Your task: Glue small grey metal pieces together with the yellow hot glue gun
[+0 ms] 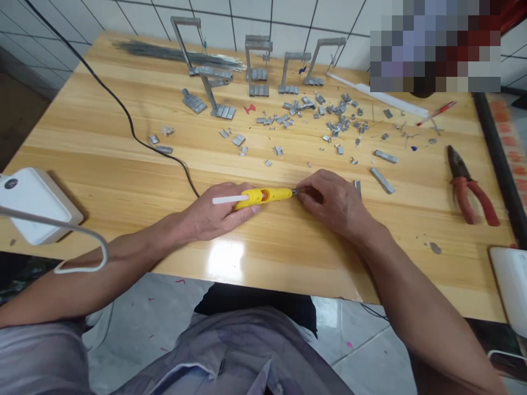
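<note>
Table: pale wooden tabletop (102,181), with a patch of light reflected near its front edge;
Left hand (216,211): closed around a yellow glue gun (278,194), from whose rear a white glue stick (226,199) juts;
Right hand (337,203): fingers drawn narrow at the nozzle (295,192); whether a small piece is pinched there cannot be told;
Glue gun: held level above the near middle of the table, its nozzle pointed at the right fingertips;
Step in hand: close work at the nozzle, judged from the pose; glue is perhaps being applied, though none can be made out;
Next move: a steady aim seems called for, with fingertips kept clear of a possibly hot tip;
Right side: red-handled pliers (464,192), laid open;
Beyond: metal scraps (340,112), scattered; metal stands (248,60), upright behind them;
Back: tiled wall (251,11)
</note>
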`<state>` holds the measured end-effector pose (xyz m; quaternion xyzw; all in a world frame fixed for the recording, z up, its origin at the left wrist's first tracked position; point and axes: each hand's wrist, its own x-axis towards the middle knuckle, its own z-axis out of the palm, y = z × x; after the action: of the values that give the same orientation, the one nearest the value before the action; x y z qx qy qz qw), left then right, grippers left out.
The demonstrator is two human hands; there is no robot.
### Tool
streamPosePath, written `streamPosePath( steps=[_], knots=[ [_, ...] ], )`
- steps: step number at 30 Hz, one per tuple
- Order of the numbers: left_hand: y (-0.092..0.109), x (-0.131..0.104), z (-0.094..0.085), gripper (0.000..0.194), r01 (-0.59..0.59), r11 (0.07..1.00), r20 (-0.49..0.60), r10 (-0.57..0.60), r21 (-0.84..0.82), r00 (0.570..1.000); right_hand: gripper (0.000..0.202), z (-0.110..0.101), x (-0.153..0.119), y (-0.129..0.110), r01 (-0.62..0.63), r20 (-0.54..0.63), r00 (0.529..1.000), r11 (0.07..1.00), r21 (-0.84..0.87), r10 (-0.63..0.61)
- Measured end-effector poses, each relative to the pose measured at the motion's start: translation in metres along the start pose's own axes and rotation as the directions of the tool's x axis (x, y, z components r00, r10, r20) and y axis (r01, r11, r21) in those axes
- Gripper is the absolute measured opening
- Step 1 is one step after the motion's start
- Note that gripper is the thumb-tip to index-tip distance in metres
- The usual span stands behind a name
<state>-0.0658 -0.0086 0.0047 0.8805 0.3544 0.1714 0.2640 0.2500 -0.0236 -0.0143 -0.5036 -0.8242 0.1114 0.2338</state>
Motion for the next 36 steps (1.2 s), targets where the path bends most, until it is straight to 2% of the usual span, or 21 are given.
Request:
streamPosePath(
  steps=[11,17,27,36],
  knots=[
    [0.010,0.003,-0.004,0.030,0.047,0.995,0.048,-0.052,0.093,0.998,0.019,0.002,0.001,0.001,0.021,0.014,1.000,0.999,0.024,-0.021],
    [0.007,0.003,-0.006,0.031,-0.002,0.992,0.072,-0.007,0.128,0.997,0.019,0.001,0.002,0.001,0.000,0.033,0.999,0.999,0.037,-0.001],
    [0.012,0.005,-0.012,0.035,0.088,0.991,0.103,-0.098,0.101,0.990,0.019,0.003,0.002,0.001,0.005,0.040,0.999,1.000,0.028,-0.006],
    [0.011,0.004,-0.007,0.038,0.094,0.990,0.080,-0.103,0.103,0.991,0.019,0.002,0.001,0.000,-0.004,0.032,0.999,0.999,0.043,0.003]
  ],
)
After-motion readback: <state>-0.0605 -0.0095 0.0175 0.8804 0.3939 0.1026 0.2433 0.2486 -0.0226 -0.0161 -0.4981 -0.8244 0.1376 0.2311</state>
